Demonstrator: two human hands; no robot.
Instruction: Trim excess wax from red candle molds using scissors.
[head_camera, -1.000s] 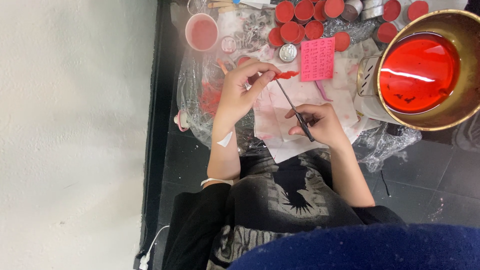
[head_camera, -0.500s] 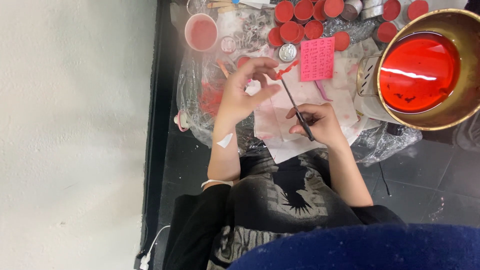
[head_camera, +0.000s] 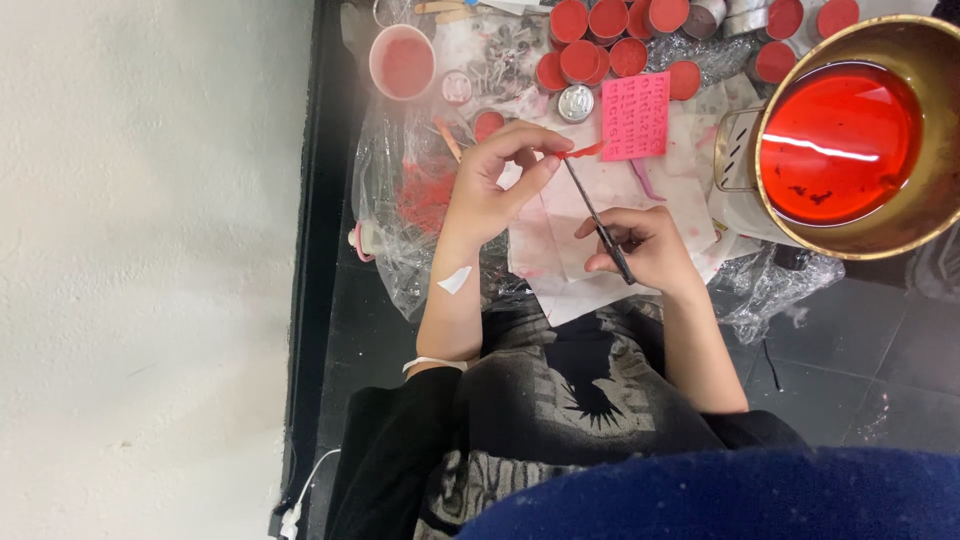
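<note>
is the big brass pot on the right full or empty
Full, or nearly: the brass pot holds glossy red liquid reaching close to its rim, with a streak of light reflecting off the surface.

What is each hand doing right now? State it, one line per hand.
Left hand: fingers pinched shut on a small red piece.
Right hand: closed on a thin dark tool, its tip at the red piece.
</note>
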